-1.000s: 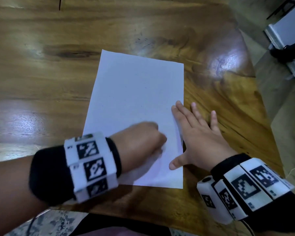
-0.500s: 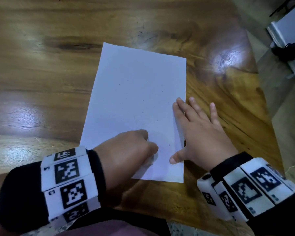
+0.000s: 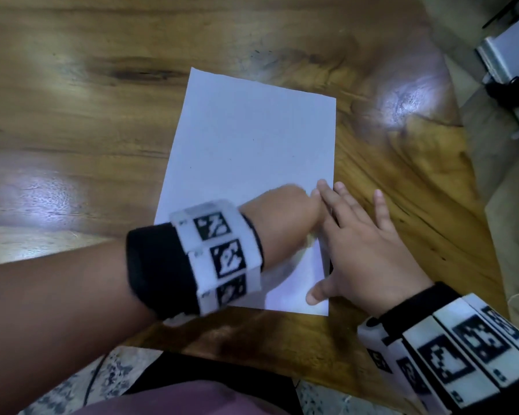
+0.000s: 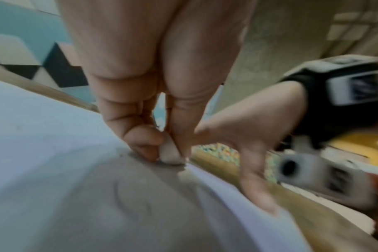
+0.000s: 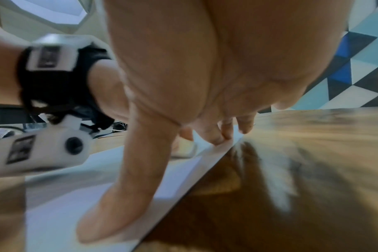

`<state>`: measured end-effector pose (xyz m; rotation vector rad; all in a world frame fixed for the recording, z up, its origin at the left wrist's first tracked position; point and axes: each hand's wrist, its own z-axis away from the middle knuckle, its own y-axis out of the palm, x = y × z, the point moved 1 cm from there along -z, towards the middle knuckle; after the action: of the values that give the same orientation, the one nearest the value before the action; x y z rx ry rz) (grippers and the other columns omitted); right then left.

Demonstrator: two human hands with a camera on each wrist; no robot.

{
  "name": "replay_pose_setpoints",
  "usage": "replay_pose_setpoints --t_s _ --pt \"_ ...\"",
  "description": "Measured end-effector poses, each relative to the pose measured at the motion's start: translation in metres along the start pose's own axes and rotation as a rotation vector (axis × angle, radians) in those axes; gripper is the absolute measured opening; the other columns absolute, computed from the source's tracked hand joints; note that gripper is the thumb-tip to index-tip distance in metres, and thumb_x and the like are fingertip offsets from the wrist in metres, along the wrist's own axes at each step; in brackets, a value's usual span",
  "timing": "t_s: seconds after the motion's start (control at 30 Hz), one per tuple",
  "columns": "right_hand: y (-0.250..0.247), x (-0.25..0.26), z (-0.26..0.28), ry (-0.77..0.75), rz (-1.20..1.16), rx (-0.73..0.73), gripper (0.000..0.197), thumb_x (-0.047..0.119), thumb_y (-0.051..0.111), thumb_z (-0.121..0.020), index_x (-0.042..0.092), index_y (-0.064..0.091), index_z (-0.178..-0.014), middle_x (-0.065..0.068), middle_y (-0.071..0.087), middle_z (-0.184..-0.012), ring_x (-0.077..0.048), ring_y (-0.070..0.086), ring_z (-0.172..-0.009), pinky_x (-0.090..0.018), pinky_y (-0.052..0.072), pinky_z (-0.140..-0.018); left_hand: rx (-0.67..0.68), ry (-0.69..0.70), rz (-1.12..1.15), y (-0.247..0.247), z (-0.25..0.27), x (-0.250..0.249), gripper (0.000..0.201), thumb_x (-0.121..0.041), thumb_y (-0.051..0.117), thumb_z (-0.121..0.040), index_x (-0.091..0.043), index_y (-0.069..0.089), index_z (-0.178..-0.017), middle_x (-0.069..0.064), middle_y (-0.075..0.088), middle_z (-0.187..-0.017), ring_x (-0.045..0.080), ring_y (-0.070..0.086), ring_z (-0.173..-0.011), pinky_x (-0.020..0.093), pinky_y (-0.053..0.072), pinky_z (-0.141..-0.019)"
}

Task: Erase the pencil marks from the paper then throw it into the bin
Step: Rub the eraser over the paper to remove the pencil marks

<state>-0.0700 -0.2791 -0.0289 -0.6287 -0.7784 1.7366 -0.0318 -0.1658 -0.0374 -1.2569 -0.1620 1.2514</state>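
A white sheet of paper (image 3: 252, 139) lies on the wooden table (image 3: 72, 115). Only a few tiny dark specks show on it. My left hand (image 3: 285, 214) pinches a small white eraser (image 4: 169, 153) between thumb and fingers and presses it onto the paper (image 4: 43, 136) near its right edge. In the head view the fist hides the eraser. My right hand (image 3: 360, 244) lies flat with fingers spread, thumb and forefinger on the paper's right edge (image 5: 216, 148), the other fingers on the wood. The eraser (image 5: 186, 148) shows blurred behind the right thumb.
The table's right corner (image 3: 450, 121) ends close to the paper, with floor beyond it. A white panel with a black object (image 3: 513, 85) stands at the far right. A patterned tiled wall (image 5: 356, 76) rises behind the table. No bin is in view.
My left hand has swung with the eraser from the paper's lower middle up and right to touch the right hand's forefinger. The right hand has stayed in place on the paper's edge.
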Motion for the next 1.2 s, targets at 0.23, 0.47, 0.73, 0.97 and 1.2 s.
replay_pose_setpoints --t_s 0.23,0.47,0.73,0.97,1.2 --pt "0.002 -0.002 0.0 -0.007 -0.042 0.007 0.136 0.063 0.07 -0.064 0.015 -0.029 -0.143 0.004 -0.037 -0.15 -0.012 -0.034 -0.137 -0.046 -0.025 -0.106 0.111 0.121 -0.096 0.023 0.032 0.004 0.017 -0.02 0.046 -0.088 -0.011 0.058 -0.095 0.004 0.043 -0.084 0.03 0.057 -0.086 0.033 0.042 -0.07" --pt "0.003 -0.002 0.0 -0.007 -0.039 0.009 0.137 0.064 0.07 -0.063 0.015 -0.03 -0.143 0.004 -0.036 -0.15 -0.013 -0.034 -0.137 -0.047 -0.025 -0.107 -0.003 0.057 -0.065 0.014 0.027 0.012 0.02 -0.018 0.046 -0.088 -0.012 0.042 -0.07 0.003 0.042 -0.08 0.026 0.051 -0.079 0.03 0.037 -0.063" --pt "0.003 -0.003 0.0 -0.003 -0.035 0.022 0.138 0.064 0.07 -0.063 0.014 -0.031 -0.142 0.004 -0.038 -0.15 -0.014 -0.036 -0.136 -0.047 -0.025 -0.107 -0.156 0.055 -0.015 -0.006 0.018 0.031 0.015 -0.018 0.045 -0.081 -0.008 0.056 -0.078 0.007 0.048 -0.079 0.029 0.053 -0.075 0.034 0.043 -0.068" --pt "0.002 -0.003 -0.002 0.002 -0.027 0.037 0.137 0.063 0.07 -0.064 0.013 -0.032 -0.142 0.003 -0.038 -0.15 -0.015 -0.037 -0.135 -0.048 -0.025 -0.106 -0.095 0.097 -0.126 0.038 0.053 0.045 0.006 -0.03 0.054 -0.076 -0.026 0.051 -0.073 -0.005 0.04 -0.064 0.018 0.055 -0.066 0.019 0.034 -0.054" --pt "0.002 -0.002 -0.001 -0.003 -0.033 0.029 0.137 0.063 0.07 -0.064 0.013 -0.031 -0.142 0.003 -0.036 -0.15 -0.015 -0.036 -0.136 -0.047 -0.024 -0.108 -0.204 0.046 0.069 0.005 0.029 0.042 0.011 -0.017 0.055 -0.081 -0.01 0.059 -0.073 -0.008 0.037 -0.07 0.014 0.042 -0.066 0.021 0.029 -0.057"
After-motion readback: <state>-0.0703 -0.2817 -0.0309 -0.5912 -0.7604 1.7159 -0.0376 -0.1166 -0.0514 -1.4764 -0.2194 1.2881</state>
